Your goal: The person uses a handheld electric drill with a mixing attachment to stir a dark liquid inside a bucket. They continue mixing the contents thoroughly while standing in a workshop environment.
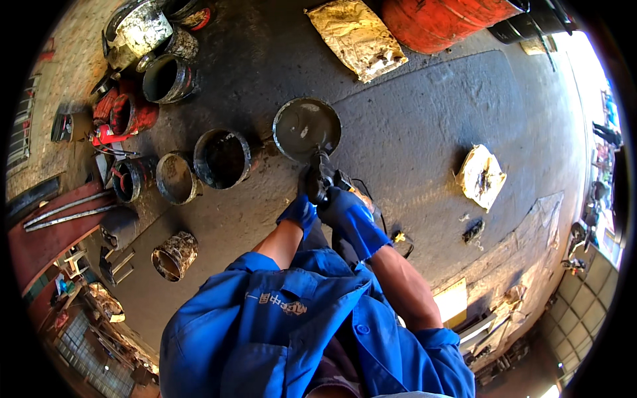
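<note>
Both my hands wear blue gloves with dark palms. My right hand (344, 211) is closed round the rear of a dark corded power drill (321, 174). Beside it, my left hand (302, 211) grips the same tool from the left; its fingertips are partly hidden. The drill's front end points down at the near rim of a round bucket (273, 132). Grey-brown slurry (305, 129) with a wet, shiny surface lies in this bucket. A thin black cord trails to the right of my right hand.
Several stained buckets (223, 159) stand at left, with more farther back. A small crusted can (174, 256) sits at near left. Yellowish sacks (357, 38) lie on the dark floor, one crumpled sack (481, 178) at right. Red drums (444, 23) stand at the far side.
</note>
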{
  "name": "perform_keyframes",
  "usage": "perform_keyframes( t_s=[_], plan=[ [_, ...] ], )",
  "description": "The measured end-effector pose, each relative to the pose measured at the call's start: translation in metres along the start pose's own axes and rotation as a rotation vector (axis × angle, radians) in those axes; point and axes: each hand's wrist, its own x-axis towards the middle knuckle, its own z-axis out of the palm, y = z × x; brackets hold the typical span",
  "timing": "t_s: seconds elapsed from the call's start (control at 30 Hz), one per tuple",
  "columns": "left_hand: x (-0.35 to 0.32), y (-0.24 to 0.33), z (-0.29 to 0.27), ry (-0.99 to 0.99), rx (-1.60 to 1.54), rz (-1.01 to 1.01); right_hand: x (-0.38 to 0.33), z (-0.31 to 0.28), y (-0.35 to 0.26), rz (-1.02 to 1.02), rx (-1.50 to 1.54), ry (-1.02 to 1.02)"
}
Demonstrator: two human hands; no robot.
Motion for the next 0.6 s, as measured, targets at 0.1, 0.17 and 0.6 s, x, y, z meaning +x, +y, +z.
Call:
perform_keyframes(
  t_s=[0.1, 0.17, 0.6],
  plan=[
    [0.009, 0.004, -0.008, -0.102, 0.081, 0.020, 0.002, 0.004, 0.001, 0.022, -0.013, 0.048],
    [0.014, 0.005, -0.015, 0.007, 0.281, 0.072, 0.001, 0.002, 0.001, 0.015, 0.006, 0.090],
    [0.023, 0.025, -0.046, -0.448, 0.218, -0.153, 0.011, 0.020, 0.021, -0.020, 0.091, 0.037]
  ],
)
